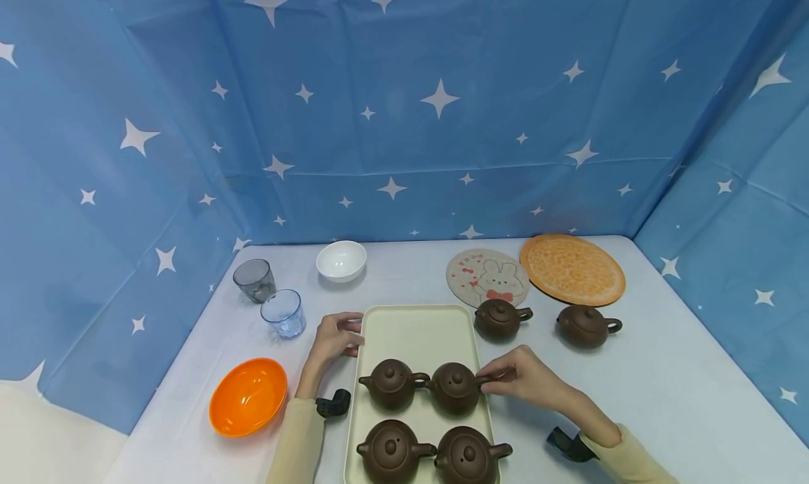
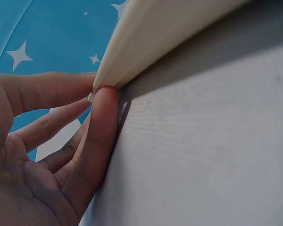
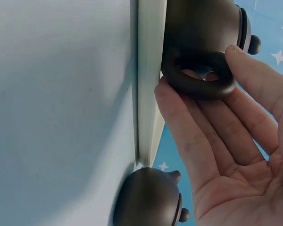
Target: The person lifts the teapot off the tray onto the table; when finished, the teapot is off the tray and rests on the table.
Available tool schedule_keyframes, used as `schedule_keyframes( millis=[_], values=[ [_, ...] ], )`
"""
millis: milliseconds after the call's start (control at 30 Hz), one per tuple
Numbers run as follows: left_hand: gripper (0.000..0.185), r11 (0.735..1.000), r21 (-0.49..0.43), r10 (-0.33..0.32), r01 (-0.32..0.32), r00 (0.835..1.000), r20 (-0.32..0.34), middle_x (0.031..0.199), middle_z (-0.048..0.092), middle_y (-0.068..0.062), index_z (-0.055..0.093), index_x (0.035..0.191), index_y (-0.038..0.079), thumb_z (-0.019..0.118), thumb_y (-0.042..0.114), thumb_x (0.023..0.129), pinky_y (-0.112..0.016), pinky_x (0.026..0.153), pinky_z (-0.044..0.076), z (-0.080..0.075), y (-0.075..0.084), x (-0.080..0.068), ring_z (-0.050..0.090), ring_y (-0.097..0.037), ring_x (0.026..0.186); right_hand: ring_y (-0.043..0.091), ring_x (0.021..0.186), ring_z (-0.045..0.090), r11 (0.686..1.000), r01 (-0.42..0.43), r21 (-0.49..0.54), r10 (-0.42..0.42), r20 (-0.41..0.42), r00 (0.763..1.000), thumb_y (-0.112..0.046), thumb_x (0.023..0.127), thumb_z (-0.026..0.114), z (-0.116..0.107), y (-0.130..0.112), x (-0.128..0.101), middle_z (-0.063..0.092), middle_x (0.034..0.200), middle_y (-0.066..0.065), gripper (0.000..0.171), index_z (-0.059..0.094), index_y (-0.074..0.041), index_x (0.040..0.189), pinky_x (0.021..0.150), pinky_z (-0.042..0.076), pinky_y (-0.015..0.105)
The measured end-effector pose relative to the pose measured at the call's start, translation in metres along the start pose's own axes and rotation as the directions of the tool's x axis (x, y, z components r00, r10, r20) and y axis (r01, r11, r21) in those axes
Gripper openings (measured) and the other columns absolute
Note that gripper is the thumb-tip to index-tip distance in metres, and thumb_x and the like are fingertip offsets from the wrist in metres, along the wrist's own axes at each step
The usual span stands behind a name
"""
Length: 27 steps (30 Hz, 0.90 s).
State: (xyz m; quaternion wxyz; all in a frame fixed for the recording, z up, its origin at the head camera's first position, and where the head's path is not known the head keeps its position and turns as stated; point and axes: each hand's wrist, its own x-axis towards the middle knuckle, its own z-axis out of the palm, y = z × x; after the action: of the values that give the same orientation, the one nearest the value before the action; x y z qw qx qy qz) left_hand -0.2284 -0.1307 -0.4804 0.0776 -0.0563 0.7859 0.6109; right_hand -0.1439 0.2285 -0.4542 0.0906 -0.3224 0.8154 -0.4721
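Note:
A cream rectangular tray lies on the table, carrying several dark brown teapots in two rows. My left hand is at the tray's left edge; in the left wrist view its thumb and fingers pinch the tray rim. With my right hand I hold the handle of the upper-right teapot. That handle sits between thumb and fingers in the right wrist view, at the tray's right side. Beside it stands the upper-left teapot. Two larger teapots, left and right, fill the near row.
Right of the tray stand two more teapots, one close by and one farther right. Behind them lie a rabbit-print mat and an orange round mat. Leftward are an orange bowl, blue glass, grey glass and white bowl.

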Motion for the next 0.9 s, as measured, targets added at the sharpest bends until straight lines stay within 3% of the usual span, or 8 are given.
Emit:
schedule_keyframes(
  millis=[433, 700, 900],
  values=[
    [0.053, 1.000, 0.000, 0.007, -0.007, 1.000, 0.003, 0.093, 0.066, -0.016, 0.064, 0.120, -0.001, 0.065, -0.012, 0.068, -0.031, 0.050, 0.060, 0.0000, 0.0002, -0.0007, 0.061, -0.016, 0.058, 0.006, 0.078, 0.069, 0.998, -0.024, -0.058, 0.021, -0.048, 0.999, -0.017, 0.081, 0.075, 0.0044, -0.0010, 0.0009, 0.074, 0.086, 0.003, 0.017, 0.075, -0.003, 0.092, 0.066, 0.060, 0.023],
    [0.053, 1.000, 0.001, 0.012, -0.012, 1.000, 0.005, 0.092, 0.066, -0.016, 0.064, 0.121, -0.002, 0.065, -0.012, 0.069, -0.032, 0.050, 0.060, -0.0003, 0.0010, -0.0012, 0.062, -0.016, 0.058, 0.003, 0.075, 0.067, 0.994, 0.021, -0.109, -0.030, -0.079, 0.996, -0.014, 0.080, 0.076, 0.0079, -0.0003, 0.0010, 0.074, 0.083, 0.002, 0.014, 0.075, -0.004, 0.089, 0.062, 0.060, 0.024],
    [0.053, 1.000, -0.003, 0.012, -0.012, 1.000, 0.007, 0.092, 0.067, -0.016, 0.064, 0.120, -0.002, 0.065, -0.013, 0.069, -0.032, 0.049, 0.059, -0.0001, 0.0005, -0.0014, 0.062, -0.016, 0.057, 0.001, 0.074, 0.066, 0.992, -0.011, -0.125, -0.001, -0.097, 0.995, -0.011, 0.078, 0.077, 0.0088, -0.0027, 0.0012, 0.075, 0.082, 0.002, 0.014, 0.076, -0.002, 0.088, 0.058, 0.059, 0.023]
  ],
)
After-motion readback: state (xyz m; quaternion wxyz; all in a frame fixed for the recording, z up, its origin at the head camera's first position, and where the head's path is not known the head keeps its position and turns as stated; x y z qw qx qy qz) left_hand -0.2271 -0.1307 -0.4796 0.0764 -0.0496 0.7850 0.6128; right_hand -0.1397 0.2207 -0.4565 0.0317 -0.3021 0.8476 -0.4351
